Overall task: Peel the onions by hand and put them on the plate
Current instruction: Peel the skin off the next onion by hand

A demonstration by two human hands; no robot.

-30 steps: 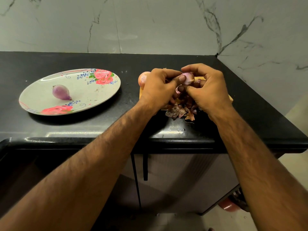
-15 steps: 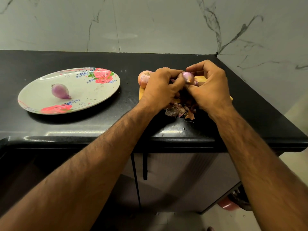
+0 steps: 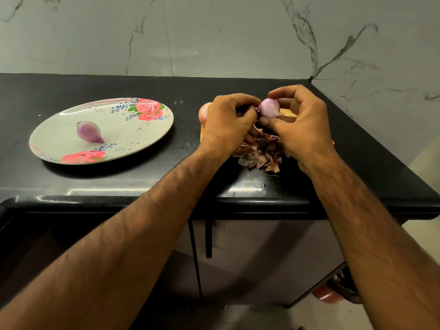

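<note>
One smooth purple peeled onion [image 3: 89,131] lies on the oval floral plate [image 3: 142,132]. Right of the plate, left hand [image 3: 228,125] and right hand [image 3: 302,125] both pinch a glossy second onion [image 3: 269,108] over papery skins [image 3: 259,158].

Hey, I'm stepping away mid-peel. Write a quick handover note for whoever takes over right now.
Right hand grips the held onion above the peel pile. Left hand pinches at its left end.
Done: one peeled onion lies on the plate.
Left: finish skinning the held onion and plate it, then peel and plate the unpeeled onion, partly hidden behind the left hand.
</note>
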